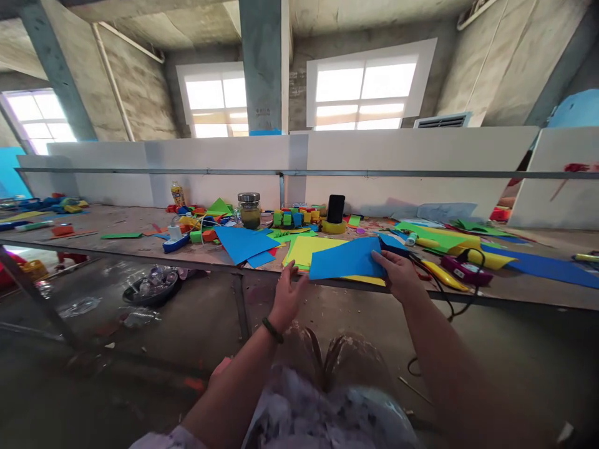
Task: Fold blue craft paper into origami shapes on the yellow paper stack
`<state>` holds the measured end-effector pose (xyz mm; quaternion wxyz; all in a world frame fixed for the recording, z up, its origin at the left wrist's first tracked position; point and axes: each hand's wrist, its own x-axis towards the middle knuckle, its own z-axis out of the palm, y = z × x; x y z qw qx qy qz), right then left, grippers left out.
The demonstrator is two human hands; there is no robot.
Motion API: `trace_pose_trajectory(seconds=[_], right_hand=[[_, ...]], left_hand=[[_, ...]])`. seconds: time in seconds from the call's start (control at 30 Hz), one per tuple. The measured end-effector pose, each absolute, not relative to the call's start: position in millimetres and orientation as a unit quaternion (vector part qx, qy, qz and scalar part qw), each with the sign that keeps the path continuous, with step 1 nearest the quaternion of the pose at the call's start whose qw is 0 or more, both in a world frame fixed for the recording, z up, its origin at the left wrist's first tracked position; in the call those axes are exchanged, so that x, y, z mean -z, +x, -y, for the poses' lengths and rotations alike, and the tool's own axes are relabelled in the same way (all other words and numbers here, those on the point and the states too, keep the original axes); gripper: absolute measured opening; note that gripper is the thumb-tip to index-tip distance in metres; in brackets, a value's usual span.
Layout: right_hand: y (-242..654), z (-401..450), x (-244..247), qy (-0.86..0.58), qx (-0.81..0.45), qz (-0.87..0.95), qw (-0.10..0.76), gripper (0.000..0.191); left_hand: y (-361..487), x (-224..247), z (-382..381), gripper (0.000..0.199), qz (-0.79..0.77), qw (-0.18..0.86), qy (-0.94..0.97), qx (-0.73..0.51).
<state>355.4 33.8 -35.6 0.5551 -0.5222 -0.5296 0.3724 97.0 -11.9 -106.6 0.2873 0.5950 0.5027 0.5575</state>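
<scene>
My right hand (397, 272) pinches the right end of a blue sheet (345, 259), which is raised over the front edge of the table. Left of that sheet is my left hand (289, 293), its fingers apart and holding nothing. Yellow sheets (306, 247) lie beneath and behind the held sheet. Another blue sheet (241, 242) rests on the table to the left, with a red piece partly under it. Behind the sheets a black phone (336, 209) stands upright in a yellow holder (332, 227).
A lidded glass jar (249, 211) stands behind the left blue sheet, near colourful blocks (298, 218). At the right are a purple device (467, 269) with a black cable and a yellow tool (444, 275). Below the table (154, 252) sits a dark basin (152, 288).
</scene>
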Motion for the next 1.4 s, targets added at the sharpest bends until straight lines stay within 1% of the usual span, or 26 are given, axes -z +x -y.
trace_pose_trajectory(seconds=[0.07,0.13,0.23,0.33,0.4,0.5,0.57,0.67,0.73,0.8,0.87,0.93,0.97,1.03,1.1,1.23,1.4], right_hand=[[353.3,-16.8,36.6,-0.508,-0.388,0.521,0.566,0.046],[350.8,-1.6,35.6,-0.492,-0.410,0.513,0.572,0.049],[348.2,16.9,32.7,-0.460,-0.452,0.514,0.566,0.049],[347.2,28.4,32.5,-0.443,-0.461,0.542,0.545,0.047],[348.2,30.7,34.7,-0.456,-0.419,0.574,0.535,0.048],[351.8,27.9,39.8,-0.493,-0.315,0.623,0.520,0.048],[353.1,26.5,42.9,-0.512,-0.241,0.644,0.515,0.049],[345.4,34.2,46.4,-0.519,-0.104,0.656,0.538,0.056],[331.7,46.8,49.0,-0.519,-0.072,0.662,0.536,0.055],[313.5,61.2,52.1,-0.524,-0.142,0.678,0.496,0.051],[295.9,72.3,55.0,-0.509,-0.238,0.685,0.464,0.053],[283.5,77.2,56.8,-0.480,-0.295,0.683,0.464,0.053],[279.9,77.4,57.2,-0.468,-0.305,0.682,0.472,0.050],[276.9,75.1,57.4,-0.456,-0.307,0.678,0.488,0.045],[276.8,71.7,57.4,-0.451,-0.309,0.673,0.498,0.043],[275.1,69.8,58.5,-0.455,-0.303,0.668,0.505,0.046],[270.8,74.1,59.5,-0.476,-0.272,0.673,0.495,0.049]], left_hand=[[94.0,103.0,13.3,0.062,-0.490,0.374,0.540,-0.574],[91.1,97.6,13.6,0.063,-0.488,0.404,0.527,-0.566],[88.7,86.9,16.9,0.064,-0.479,0.398,0.534,-0.572],[88.2,74.1,25.1,0.055,-0.451,0.368,0.592,-0.558],[87.6,67.4,31.5,0.049,-0.425,0.383,0.652,-0.498],[85.6,64.2,38.6,0.046,-0.390,0.462,0.690,-0.397],[84.4,66.4,40.7,0.044,-0.392,0.481,0.681,-0.390],[86.4,71.9,42.1,0.040,-0.431,0.426,0.650,-0.459],[91.7,74.3,45.1,0.035,-0.456,0.378,0.627,-0.505],[100.3,75.2,51.5,0.027,-0.479,0.302,0.623,-0.540],[110.6,75.5,60.4,0.018,-0.483,0.197,0.645,-0.559],[120.5,76.6,68.5,0.011,-0.466,0.123,0.675,-0.558],[124.6,77.7,71.3,0.009,-0.453,0.117,0.686,-0.558],[130.7,80.9,73.7,0.010,-0.425,0.141,0.691,-0.567],[134.5,84.9,72.6,0.012,-0.393,0.195,0.681,-0.586],[139.2,89.6,69.1,0.014,-0.338,0.337,0.636,-0.606],[139.7,83.3,73.2,0.025,-0.321,0.466,0.523,-0.638]])
